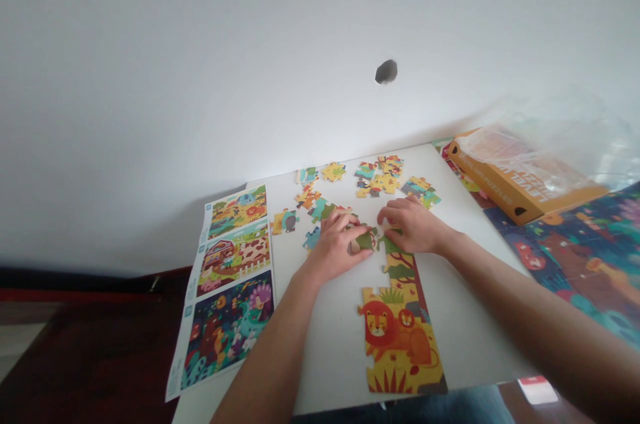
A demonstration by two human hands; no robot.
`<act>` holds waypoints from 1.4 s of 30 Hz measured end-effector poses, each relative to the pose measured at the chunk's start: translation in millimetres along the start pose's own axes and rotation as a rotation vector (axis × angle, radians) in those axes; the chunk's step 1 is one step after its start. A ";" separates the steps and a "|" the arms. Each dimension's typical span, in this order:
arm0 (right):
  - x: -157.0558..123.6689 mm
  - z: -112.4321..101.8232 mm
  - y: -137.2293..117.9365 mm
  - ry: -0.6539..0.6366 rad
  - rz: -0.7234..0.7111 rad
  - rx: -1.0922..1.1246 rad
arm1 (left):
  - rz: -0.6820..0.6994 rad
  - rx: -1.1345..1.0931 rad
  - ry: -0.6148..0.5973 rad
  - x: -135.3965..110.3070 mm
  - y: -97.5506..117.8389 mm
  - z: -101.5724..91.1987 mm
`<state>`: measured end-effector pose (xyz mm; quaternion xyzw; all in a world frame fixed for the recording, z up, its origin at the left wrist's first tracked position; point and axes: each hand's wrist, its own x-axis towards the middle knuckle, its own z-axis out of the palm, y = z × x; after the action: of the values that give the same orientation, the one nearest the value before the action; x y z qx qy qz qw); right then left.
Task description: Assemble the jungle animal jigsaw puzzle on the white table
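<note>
My left hand [337, 244] is closed, its thumb and fingers pinching a green puzzle piece [367, 242]. Just to the right, my right hand [411, 225] has its fingers curled down onto another green puzzle piece [391, 247], partly covered by them. That piece lies at the top of a joined puzzle section [400, 344], which shows two lions below and a narrow strip with a tree running upward. The two pieces are close together; my fingers hide whether their edges touch. Loose puzzle pieces [324, 209] lie just beyond my left hand.
A picture sheet [235, 254] with three scenes lies at the left. More loose pieces [385, 183] are spread toward the wall. At the right, an orange puzzle box [500, 187] with clear plastic wrap [565, 151] rests on a dark, colourful printed surface [590, 264].
</note>
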<state>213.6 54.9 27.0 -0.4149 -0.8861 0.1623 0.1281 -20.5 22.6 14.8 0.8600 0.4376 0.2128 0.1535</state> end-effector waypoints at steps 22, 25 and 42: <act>3.8 8.8 -10.1 0.134 0.167 -0.028 | 0.047 -0.017 -0.011 -1.5 -0.2 -3.0; 0.4 -0.1 4.4 0.286 0.508 -0.199 | 0.029 0.003 -0.055 -2.6 -4.9 -4.1; -3.8 -5.8 42.0 0.251 0.675 -0.099 | -0.084 -0.047 0.139 -4.5 -21.0 -1.6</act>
<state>247.3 78.3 15.5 -0.7065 -0.6832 0.1002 0.1548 -38.1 31.0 5.7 0.8201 0.4779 0.2758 0.1517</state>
